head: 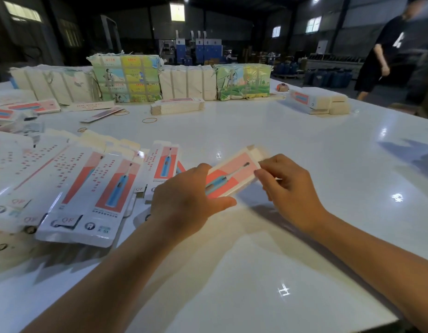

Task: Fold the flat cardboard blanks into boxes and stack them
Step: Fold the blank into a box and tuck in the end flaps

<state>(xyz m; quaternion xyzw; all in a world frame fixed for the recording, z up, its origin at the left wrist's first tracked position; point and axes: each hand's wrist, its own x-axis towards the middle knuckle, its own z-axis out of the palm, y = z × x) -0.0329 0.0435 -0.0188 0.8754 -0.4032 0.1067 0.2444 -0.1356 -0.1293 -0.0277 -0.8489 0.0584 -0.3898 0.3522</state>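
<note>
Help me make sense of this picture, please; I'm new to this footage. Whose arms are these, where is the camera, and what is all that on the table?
There is no machine here. The arms belong to a person wearing a camera on the head, so the one picture looks forward and down at their own hands.

The left hand and right hand hold one toothbrush box between them just above the white table; the right fingers pinch its far end, where a flap stands open.

To the left lie flat box blanks, spread and overlapping. Further back are a small stack of blanks, loose rubber bands and strapped bundles. Another person stands at the far right.
</note>
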